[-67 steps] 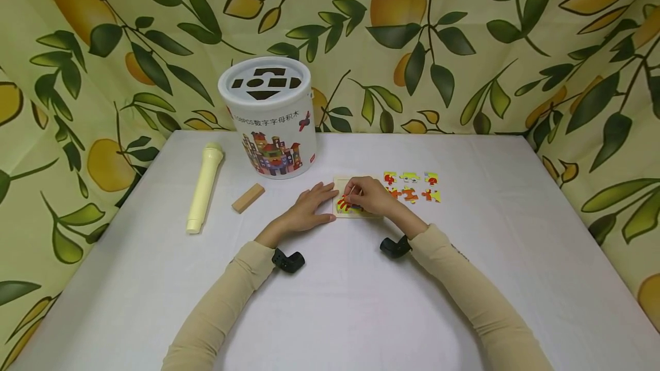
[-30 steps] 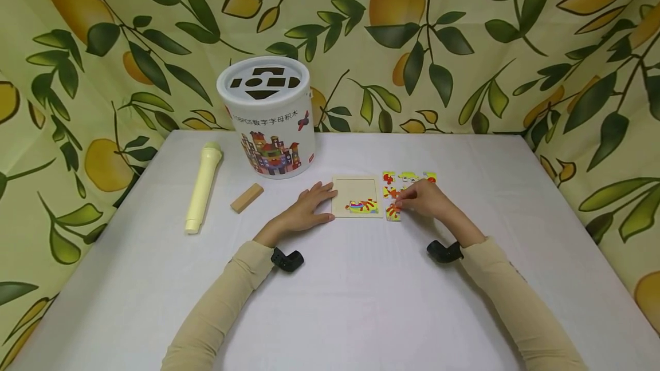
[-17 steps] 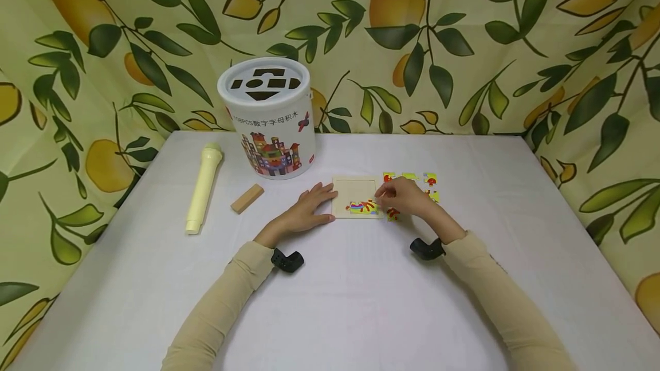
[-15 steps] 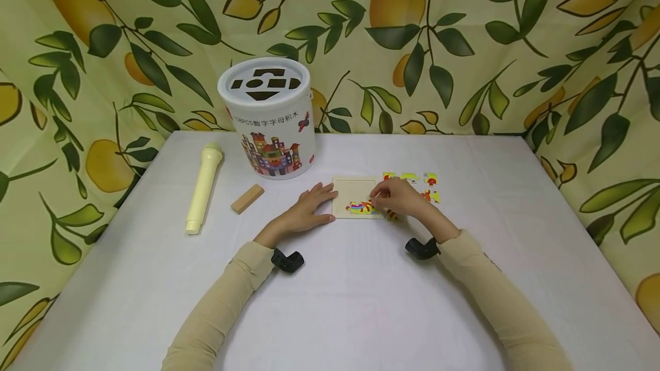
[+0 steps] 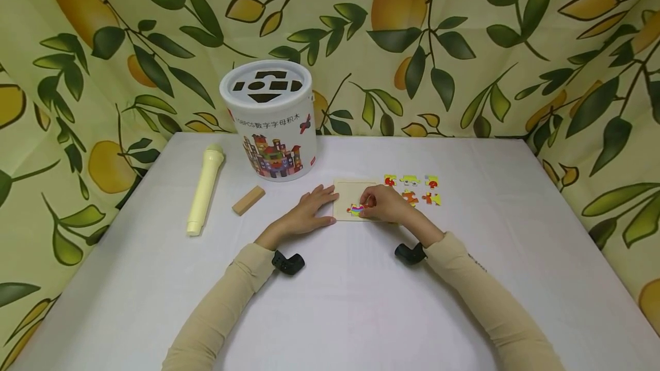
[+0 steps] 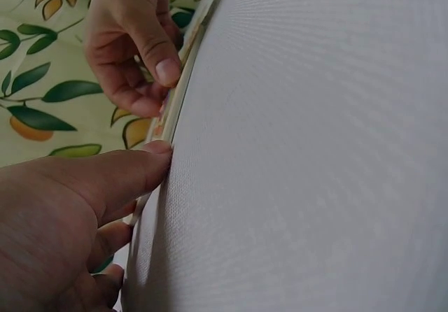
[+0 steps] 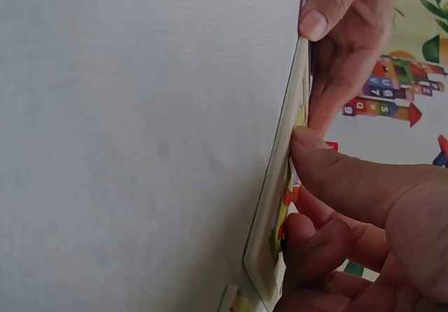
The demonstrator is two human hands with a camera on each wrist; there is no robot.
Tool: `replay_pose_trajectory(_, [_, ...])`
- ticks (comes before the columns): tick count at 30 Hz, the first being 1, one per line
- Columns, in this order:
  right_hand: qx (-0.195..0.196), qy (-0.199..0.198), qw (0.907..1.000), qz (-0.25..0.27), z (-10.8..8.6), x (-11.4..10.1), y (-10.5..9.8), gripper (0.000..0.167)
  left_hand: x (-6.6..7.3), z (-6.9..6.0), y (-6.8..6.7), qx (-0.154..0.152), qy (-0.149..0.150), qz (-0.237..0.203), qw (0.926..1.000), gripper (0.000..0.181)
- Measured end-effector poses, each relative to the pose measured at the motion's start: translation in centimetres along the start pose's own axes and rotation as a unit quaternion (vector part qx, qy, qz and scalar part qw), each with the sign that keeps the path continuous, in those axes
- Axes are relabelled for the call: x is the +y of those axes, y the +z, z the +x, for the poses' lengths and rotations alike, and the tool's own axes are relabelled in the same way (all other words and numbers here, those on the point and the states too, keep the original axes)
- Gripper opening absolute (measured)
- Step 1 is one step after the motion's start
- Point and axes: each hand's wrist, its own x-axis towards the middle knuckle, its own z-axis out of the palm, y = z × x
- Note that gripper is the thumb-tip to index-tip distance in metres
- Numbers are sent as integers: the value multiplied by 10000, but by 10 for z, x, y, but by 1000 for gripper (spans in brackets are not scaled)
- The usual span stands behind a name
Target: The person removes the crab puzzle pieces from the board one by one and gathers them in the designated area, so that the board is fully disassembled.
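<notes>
A square wooden puzzle board (image 5: 348, 192) lies flat on the table. A rainbow-striped puzzle piece (image 5: 354, 209) sits in its lower part. My left hand (image 5: 308, 210) rests at the board's left edge with fingers spread; its thumb (image 6: 150, 164) touches the rim. My right hand (image 5: 385, 205) is over the board, thumb and curled fingers around a red-and-yellow puzzle piece (image 7: 285, 210) beside the rainbow one; the hand covers much of it. Loose puzzle pieces (image 5: 432, 198), several in number, lie right of the board, some partly behind the right hand.
A white block bucket (image 5: 273, 130) with shaped holes in its lid stands at the back left. A wooden block (image 5: 248, 200) and a cream toy microphone (image 5: 204, 190) lie left of my left hand. Patterned cloth (image 5: 330, 44) hangs behind the table.
My right hand has gone from the board to the loose pieces and come back left over the lower part of the board. My left hand has stayed at the board's edge.
</notes>
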Motion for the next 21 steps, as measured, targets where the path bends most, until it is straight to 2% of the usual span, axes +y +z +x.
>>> replay_pose_trajectory(14, [314, 28, 9994, -151, -6, -6, 2, 20, -1, 0, 1, -7, 45, 6, 10000, 59])
replay_pose_trajectory(18, [374, -132, 9992, -51, -7, -5, 1, 14, 0, 0, 0, -15, 48, -11, 10000, 59])
replay_pose_trajectory(21, [422, -404, 9982, 116, -8, -2, 0, 5, 0, 0, 0, -11, 36, -20, 10000, 59])
